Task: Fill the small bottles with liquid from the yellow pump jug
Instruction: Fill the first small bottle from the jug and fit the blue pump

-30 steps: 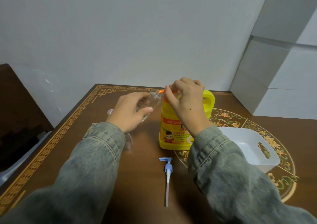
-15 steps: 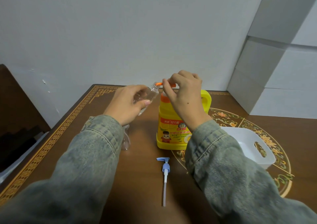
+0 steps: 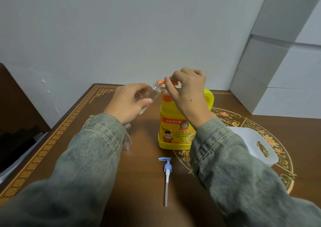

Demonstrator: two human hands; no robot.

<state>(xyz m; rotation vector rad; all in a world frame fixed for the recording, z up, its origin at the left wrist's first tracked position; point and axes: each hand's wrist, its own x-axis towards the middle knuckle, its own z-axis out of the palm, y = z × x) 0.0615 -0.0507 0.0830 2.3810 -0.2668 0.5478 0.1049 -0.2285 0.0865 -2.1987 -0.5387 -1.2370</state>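
Note:
A yellow jug (image 3: 175,127) with an orange collar stands upright mid-table. Its orange pump head (image 3: 160,82) is raised, with my right hand (image 3: 186,94) closed on top of it. My left hand (image 3: 128,101) holds a small clear bottle (image 3: 151,94) tilted, its open mouth right at the pump's spout. A little clear liquid lies in the bottle's lower end. Another clear bottle (image 3: 127,141) lies on the table, mostly hidden under my left sleeve.
A loose blue-and-white pump (image 3: 167,171) with its long tube lies on the brown table (image 3: 142,183) in front of the jug. A white plastic basket (image 3: 257,145) sits to the right. White boxes (image 3: 278,80) stack at the back right corner.
The orange pump head has come up with my right hand on it, and my left hand has lifted the small bottle along with the spout.

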